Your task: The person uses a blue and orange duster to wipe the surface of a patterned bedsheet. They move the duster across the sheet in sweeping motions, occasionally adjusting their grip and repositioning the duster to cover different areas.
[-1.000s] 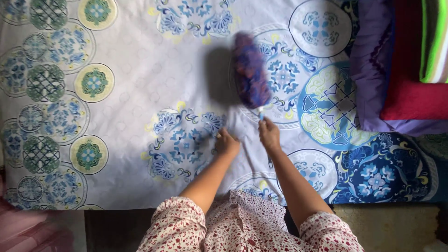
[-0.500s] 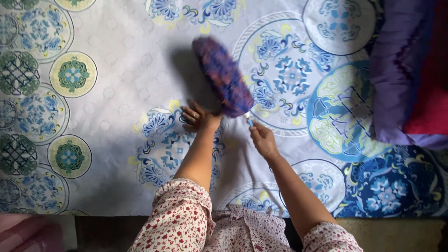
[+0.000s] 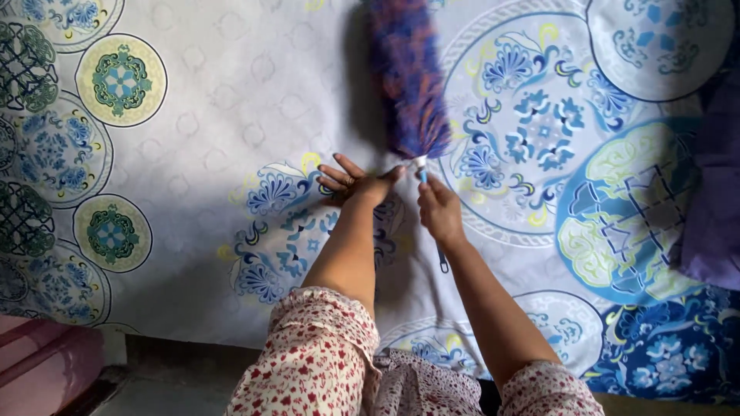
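A fluffy blue and purple duster (image 3: 408, 77) lies over a white bedsheet (image 3: 231, 139) printed with blue, green and yellow medallions. My right hand (image 3: 439, 209) is shut on the duster's thin handle just below the brush head, and the handle's end shows below my wrist. My left hand (image 3: 356, 182) rests flat on the sheet with fingers spread, just left of the brush base, its thumb close to the handle. Both arms reach forward from floral sleeves.
A purple cushion (image 3: 713, 200) sits at the right edge on the sheet. A pink object (image 3: 42, 358) lies at the bottom left, beside the bed's edge. Dark floor shows below the sheet's near edge.
The duster has swung from tilted to nearly straight and further up the sheet. My left hand has spread flat on the sheet beside it. The view has moved closer.
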